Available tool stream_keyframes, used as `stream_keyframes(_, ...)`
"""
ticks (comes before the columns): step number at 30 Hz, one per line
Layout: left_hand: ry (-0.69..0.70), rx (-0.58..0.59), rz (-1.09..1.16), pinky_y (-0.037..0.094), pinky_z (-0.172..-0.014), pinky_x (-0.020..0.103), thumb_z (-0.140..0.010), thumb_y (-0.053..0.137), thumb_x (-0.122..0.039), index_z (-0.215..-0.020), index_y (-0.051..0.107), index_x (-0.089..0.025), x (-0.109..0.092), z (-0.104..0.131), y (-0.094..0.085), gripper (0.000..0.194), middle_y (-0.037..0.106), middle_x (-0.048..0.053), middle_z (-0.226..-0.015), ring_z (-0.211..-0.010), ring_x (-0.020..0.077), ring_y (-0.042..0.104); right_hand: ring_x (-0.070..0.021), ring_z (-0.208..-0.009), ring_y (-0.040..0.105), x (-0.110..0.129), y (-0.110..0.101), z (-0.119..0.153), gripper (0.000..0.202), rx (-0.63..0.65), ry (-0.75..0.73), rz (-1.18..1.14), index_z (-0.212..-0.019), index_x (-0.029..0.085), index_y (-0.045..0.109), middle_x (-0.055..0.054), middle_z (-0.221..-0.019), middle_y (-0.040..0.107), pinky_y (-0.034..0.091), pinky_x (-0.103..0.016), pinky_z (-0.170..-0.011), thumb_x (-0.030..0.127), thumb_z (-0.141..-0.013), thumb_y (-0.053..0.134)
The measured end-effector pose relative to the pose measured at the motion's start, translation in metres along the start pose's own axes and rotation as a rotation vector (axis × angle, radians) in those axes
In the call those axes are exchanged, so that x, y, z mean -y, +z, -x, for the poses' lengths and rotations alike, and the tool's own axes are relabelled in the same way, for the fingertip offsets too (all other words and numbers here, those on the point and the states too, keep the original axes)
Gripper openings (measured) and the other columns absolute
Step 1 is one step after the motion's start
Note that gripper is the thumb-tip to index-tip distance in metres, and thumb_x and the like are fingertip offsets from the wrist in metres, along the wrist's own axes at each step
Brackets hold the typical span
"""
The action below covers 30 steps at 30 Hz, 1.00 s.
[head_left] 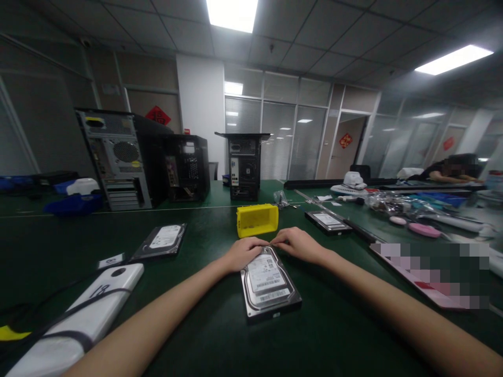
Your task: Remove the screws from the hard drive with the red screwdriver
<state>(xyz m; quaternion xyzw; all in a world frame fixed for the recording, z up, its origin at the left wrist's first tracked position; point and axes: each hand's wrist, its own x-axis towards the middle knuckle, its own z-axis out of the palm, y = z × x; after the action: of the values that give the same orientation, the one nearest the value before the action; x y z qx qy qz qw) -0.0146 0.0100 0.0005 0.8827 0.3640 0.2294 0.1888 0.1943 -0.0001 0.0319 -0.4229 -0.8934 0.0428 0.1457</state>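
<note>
A silver hard drive (pixel 271 280) with a white label lies flat on the green table in front of me. My left hand (pixel 248 252) is closed over its far left corner, with the fingers along the far edge. At the far right corner my right hand (pixel 297 244) is closed in a pinch, its fingertips close to those of the left. Whatever is between them is too small to make out. Just beyond the hands, a yellow bin (pixel 257 220) rests on its side, its opening towards me.
Other hard drives lie left (pixel 163 238) and right (pixel 328 222). A white power bank-like case (pixel 90 309) with a black strap is at near left. Computer towers (pixel 126 157) stand behind. Bagged parts (pixel 396 203) and a pink-edged board (pixel 424 283) lie right. A person (pixel 451 170) leans on the far-right table.
</note>
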Motion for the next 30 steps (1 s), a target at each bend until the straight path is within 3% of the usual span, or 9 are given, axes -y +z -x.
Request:
stream_keyframes(7, -0.017, -0.009, -0.008, 0.04, -0.094, 0.029, -0.089, 0.037, -0.025, -0.117, 0.06, -0.018, 0.001, -0.001, 0.002, 0.036, 0.062, 0.004, -0.118, -0.108, 0.0197, 0.055, -0.0185, -0.091, 0.062, 0.002, 0.0, 0.001, 0.029, -0.004, -0.09, 0.081, -0.105, 0.024, 0.067, -0.005, -0.101, 0.069, 0.044, -0.026, -0.078, 0.024, -0.087, 0.045)
stream_keyframes(13, -0.027, -0.002, -0.007, 0.04, -0.093, 0.027, -0.089, 0.037, -0.024, -0.116, 0.06, -0.019, -0.003, 0.0, 0.0, 0.037, 0.062, 0.003, -0.118, -0.108, 0.0191, 0.055, -0.0188, -0.088, 0.064, -0.001, 0.007, -0.001, 0.03, -0.032, -0.002, 0.002, -0.102, 0.021, 0.069, -0.005, -0.097, 0.07, 0.046, -0.026, -0.079, 0.03, -0.086, 0.046)
stream_keyframes(19, -0.027, -0.008, -0.006, 0.04, -0.093, 0.027, -0.089, 0.037, -0.025, -0.116, 0.061, -0.018, -0.002, 0.001, 0.0, 0.036, 0.062, 0.004, -0.117, -0.108, 0.0189, 0.055, -0.0177, -0.088, 0.065, -0.004, 0.01, -0.002, 0.029, -0.039, -0.011, 0.012, -0.102, 0.022, 0.069, -0.003, -0.097, 0.071, 0.045, -0.024, -0.079, 0.026, -0.086, 0.046)
stream_keyframes(30, -0.031, -0.016, -0.011, 0.04, -0.092, 0.027, -0.089, 0.038, -0.025, -0.116, 0.06, -0.018, 0.0, 0.0, 0.001, 0.036, 0.062, 0.004, -0.117, -0.107, 0.0188, 0.055, -0.0185, -0.093, 0.064, 0.003, 0.005, -0.001, 0.028, -0.021, -0.141, 0.183, -0.105, 0.022, 0.066, -0.004, -0.102, 0.069, 0.044, -0.025, -0.079, 0.024, -0.089, 0.044)
